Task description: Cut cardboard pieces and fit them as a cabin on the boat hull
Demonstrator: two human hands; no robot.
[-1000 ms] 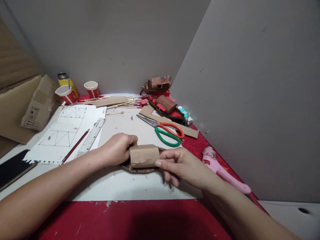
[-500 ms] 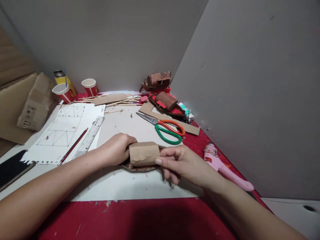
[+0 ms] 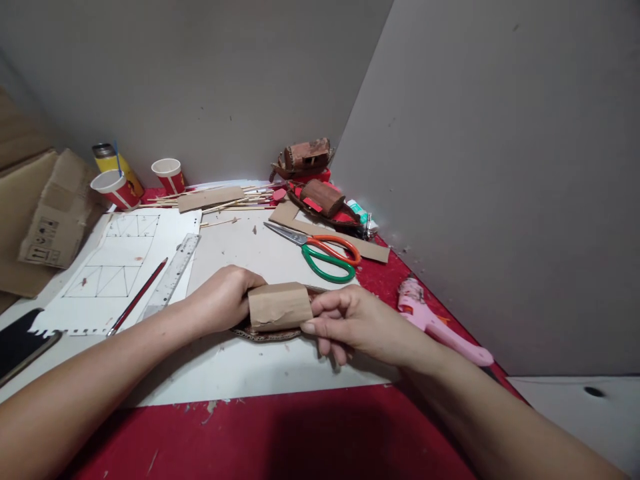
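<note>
A bent piece of brown cardboard [image 3: 281, 307] sits like an arched cover over a small dark-brown cardboard boat hull [image 3: 273, 335]. At its left end, my left hand [image 3: 231, 297] is closed, its fingertips hidden behind the cardboard. My right hand [image 3: 340, 323] pinches the right edge of the bent cardboard, thumb in front and forefinger near the open end; the other fingers curl beneath. Beyond my hands lie scissors [image 3: 313, 250] with one orange and one green handle. Two brown model boats with rounded roofs, one nearer [image 3: 323, 199] and one farther [image 3: 306, 157], stand at the back.
At left are a sheet with drawn lines [image 3: 113, 253], a pencil [image 3: 137, 297], a ruler [image 3: 173, 273], a phone [image 3: 23, 347] and a cardboard box [image 3: 55, 213]. Cups [image 3: 169, 177], a yellow bottle [image 3: 127, 175] and sticks [image 3: 215, 200] stand or lie behind. A pink glue gun [image 3: 440, 323] lies right.
The whole scene has shifted a little to the left in view as the camera turned. Both hands keep about the same hold on the cardboard and hull.
</note>
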